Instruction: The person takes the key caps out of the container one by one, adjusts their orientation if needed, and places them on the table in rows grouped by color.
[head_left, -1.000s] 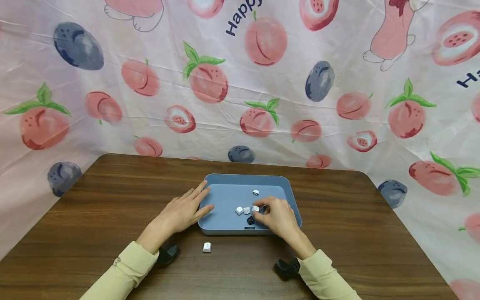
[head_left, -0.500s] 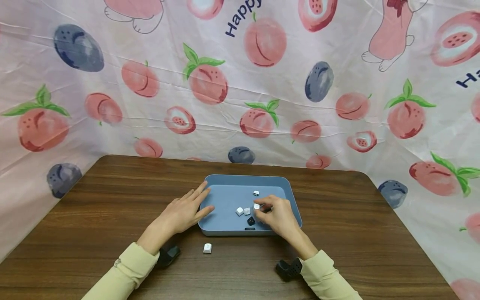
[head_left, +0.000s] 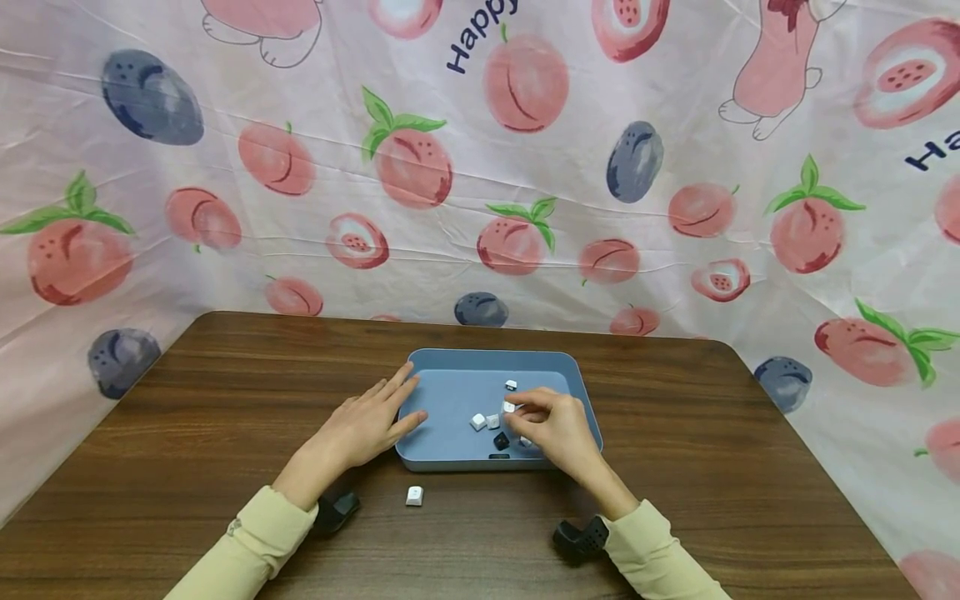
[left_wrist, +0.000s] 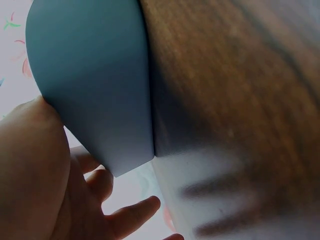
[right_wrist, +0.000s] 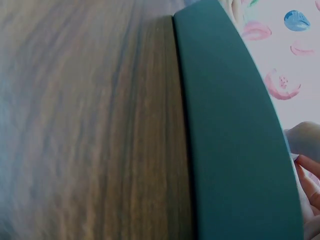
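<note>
In the head view a blue tray [head_left: 450,392] lies on the wooden table. My left hand [head_left: 367,421] rests at its left rim, fingers straight and spread. Over the tray's right half, thumb and forefinger of my right hand [head_left: 558,429] pinch a white keycap [head_left: 509,407]. Beside it sit two white keycaps, one of them this keycap [head_left: 478,422], and a black keycap [head_left: 501,441]. Another, white and dark, keycap [head_left: 511,385] lies farther back. Part of a keycap [head_left: 526,442] peeks out below my right hand. The left wrist view shows the left fingers [left_wrist: 132,215] by the tray wall.
One white keycap [head_left: 414,496] stands on the table [head_left: 247,400] in front of the tray. A small dark piece [head_left: 498,456] lies by the tray's front wall. Black wrist devices [head_left: 581,540] hang below both sleeves. A fruit-print cloth [head_left: 300,225] hangs behind the table.
My right hand has raised the pinched keycap slightly, away from the tray's front. A pale keycap now shows below that hand. The left hand has stayed at the rim.
</note>
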